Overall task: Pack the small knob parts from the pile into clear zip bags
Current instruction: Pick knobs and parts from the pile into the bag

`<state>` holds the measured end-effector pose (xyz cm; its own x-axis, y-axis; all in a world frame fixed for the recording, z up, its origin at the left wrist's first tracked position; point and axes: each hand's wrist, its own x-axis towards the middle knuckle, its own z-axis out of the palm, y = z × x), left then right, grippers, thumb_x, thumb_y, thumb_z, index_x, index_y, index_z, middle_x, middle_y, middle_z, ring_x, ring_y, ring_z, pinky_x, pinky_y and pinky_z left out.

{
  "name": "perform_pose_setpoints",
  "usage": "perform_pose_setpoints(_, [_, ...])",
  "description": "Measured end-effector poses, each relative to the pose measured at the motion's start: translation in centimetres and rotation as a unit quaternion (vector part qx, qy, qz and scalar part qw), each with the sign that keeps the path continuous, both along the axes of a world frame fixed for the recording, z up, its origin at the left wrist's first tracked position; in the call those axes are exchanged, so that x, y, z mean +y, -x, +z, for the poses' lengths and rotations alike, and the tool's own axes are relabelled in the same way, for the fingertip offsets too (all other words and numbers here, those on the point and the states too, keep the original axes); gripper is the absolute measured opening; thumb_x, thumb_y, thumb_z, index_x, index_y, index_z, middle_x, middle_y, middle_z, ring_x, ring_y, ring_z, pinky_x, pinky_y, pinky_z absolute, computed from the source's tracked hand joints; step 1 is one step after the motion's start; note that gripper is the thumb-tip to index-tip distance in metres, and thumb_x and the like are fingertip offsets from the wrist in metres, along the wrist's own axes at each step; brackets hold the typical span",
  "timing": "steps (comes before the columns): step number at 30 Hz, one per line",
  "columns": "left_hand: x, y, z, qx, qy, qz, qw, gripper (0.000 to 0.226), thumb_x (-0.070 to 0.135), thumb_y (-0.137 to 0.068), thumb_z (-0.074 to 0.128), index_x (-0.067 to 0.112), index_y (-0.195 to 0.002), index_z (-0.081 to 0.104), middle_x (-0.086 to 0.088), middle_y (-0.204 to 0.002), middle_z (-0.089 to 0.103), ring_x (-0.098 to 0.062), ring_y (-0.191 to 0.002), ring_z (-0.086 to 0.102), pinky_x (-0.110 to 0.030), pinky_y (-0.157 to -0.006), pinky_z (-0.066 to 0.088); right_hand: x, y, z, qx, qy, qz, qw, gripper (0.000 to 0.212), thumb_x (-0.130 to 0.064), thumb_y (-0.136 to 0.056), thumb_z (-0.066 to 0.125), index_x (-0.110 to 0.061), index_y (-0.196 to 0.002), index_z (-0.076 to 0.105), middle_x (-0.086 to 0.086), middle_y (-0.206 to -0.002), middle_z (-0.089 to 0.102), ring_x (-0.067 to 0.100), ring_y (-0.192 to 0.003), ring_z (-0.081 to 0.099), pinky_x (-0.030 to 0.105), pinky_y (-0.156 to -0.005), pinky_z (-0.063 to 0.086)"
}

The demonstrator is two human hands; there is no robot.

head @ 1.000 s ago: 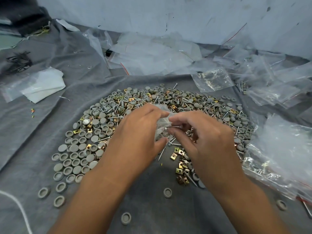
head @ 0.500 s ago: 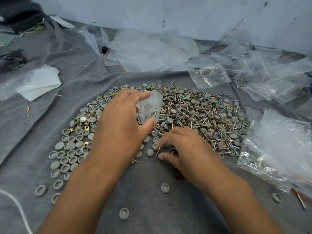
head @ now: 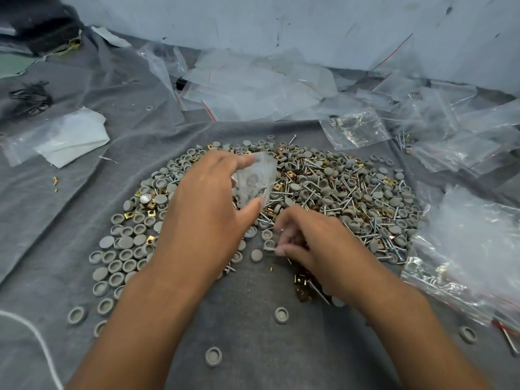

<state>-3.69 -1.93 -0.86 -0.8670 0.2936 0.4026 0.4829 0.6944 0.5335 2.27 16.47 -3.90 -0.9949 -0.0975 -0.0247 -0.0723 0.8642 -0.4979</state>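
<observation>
A person's two bare forearms reach forward over a grey cloth [head: 253, 347] spread across the working surface. In the middle of the cloth lies a wide pile [head: 323, 192] of small grey round knob caps, silver screws and brass-coloured square clips.

The left hand [head: 205, 209] hovers over the pile's left half and holds a small clear zip bag [head: 257, 178], pinched between thumb and curled fingers; a few grey parts show faintly through the plastic. The bag hangs just above the pile's centre.

The right hand [head: 318, 249] rests at the near edge of the pile, just beside the left thumb. Its fingers are curled down with the tips drawn together, pinching among the loose parts; what exactly they hold is too small to tell.

Single grey caps [head: 213, 356] lie scattered on the near part of the cloth. Filled clear bags [head: 464, 263] are stacked at the right edge. Empty clear bags [head: 253, 88] are heaped along the far edge, against a pale wall [head: 309, 21]. A folded white sheet inside plastic [head: 67, 139] lies towards the far left corner.
</observation>
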Motion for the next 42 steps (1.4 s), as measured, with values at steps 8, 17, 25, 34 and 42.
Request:
perform_pose_setpoints(8, [0.5,-0.4,0.1,-0.014,0.020,-0.016,1.000,0.060,0.032,-0.080,0.079,0.027,-0.136,0.058,0.014,-0.123,0.057,-0.004,-0.102,0.053,-0.027,-0.097,0.045,-0.3,0.7,-1.3,0.087,-0.025,-0.082,0.992,0.013,-0.031,-0.103,0.054,-0.035,-0.110,0.064,-0.016,-0.106,0.052,0.004,-0.095,0.051,0.019,-0.082,0.044])
perform_pose_setpoints(17, [0.5,-0.2,0.0,-0.018,0.031,-0.023,0.999,0.061,0.031,-0.080,0.081,0.026,-0.136,0.058,0.013,-0.121,0.057,-0.005,-0.103,0.054,-0.023,-0.095,0.041,-1.3,0.4,-0.7,0.119,-0.139,-0.067,0.981,0.008,-0.034,-0.102,0.049,-0.029,-0.105,0.054,-0.012,-0.099,0.061,0.015,-0.091,0.045,0.032,-0.074,0.033])
perform_pose_setpoints(25, [0.5,-0.3,0.0,-0.019,0.034,-0.026,0.999,0.061,0.030,-0.079,0.080,0.026,-0.136,0.058,0.012,-0.121,0.057,-0.008,-0.104,0.055,-0.029,-0.096,0.046,-1.1,0.5,-0.5,0.124,-0.056,-0.063,0.989,0.009,-0.028,-0.103,0.051,-0.030,-0.111,0.055,-0.015,-0.104,0.055,0.005,-0.096,0.048,0.026,-0.089,0.044])
perform_pose_setpoints(34, [1.4,-0.9,-0.1,-0.017,0.038,-0.051,0.998,0.061,0.033,-0.076,0.079,0.025,-0.133,0.058,0.011,-0.123,0.057,-0.009,-0.104,0.056,-0.037,-0.098,0.050,-1.4,-0.6,2.2,0.379,0.123,-0.057,0.915,0.012,-0.009,-0.090,0.077,-0.016,-0.099,0.072,-0.013,-0.092,0.070,-0.001,-0.085,0.066,0.013,-0.074,0.050])
perform_pose_setpoints(42, [1.7,-1.2,-0.3,-0.005,0.044,-0.059,0.997,0.053,0.031,-0.078,0.069,0.023,-0.130,0.061,0.011,-0.122,0.058,-0.009,-0.103,0.056,-0.034,-0.095,0.050,-1.7,0.0,1.3,0.345,0.039,-0.032,0.937,0.021,-0.013,-0.085,0.082,-0.012,-0.104,0.075,-0.003,-0.102,0.071,0.010,-0.093,0.067,0.027,-0.083,0.054])
